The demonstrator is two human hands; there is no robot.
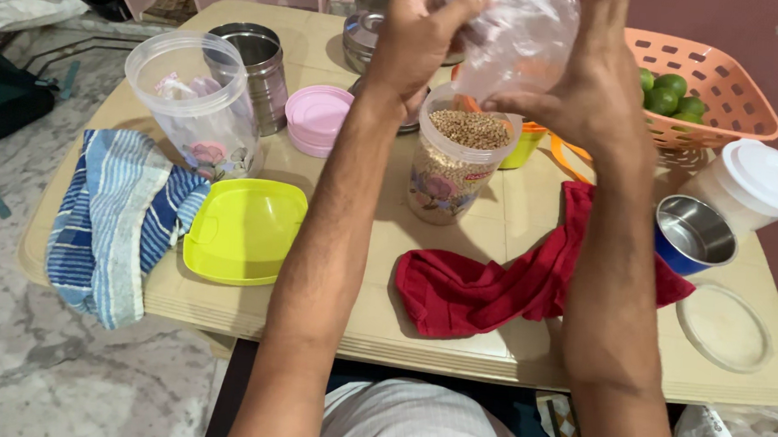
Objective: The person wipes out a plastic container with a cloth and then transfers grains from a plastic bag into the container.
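Note:
Both my hands hold a clear plastic bag (517, 37) upside down over an open clear jar (453, 164) filled nearly to the top with small brown seeds. My left hand (418, 31) grips the bag's upper part. My right hand (587, 78) pinches its lower edge just above the jar's mouth. The jar stands near the middle of the beige table (339, 305). A red cloth (493, 283) lies just in front of it.
A second clear jar (193, 103), a steel canister (259, 67), a pink lid (317, 115), a lime-green lid (244, 228) and a blue striped towel (114, 220) are at left. At right are an orange basket (721, 86) of limes, a white container (755, 187), a small steel cup (694, 235) and a clear lid (724, 327).

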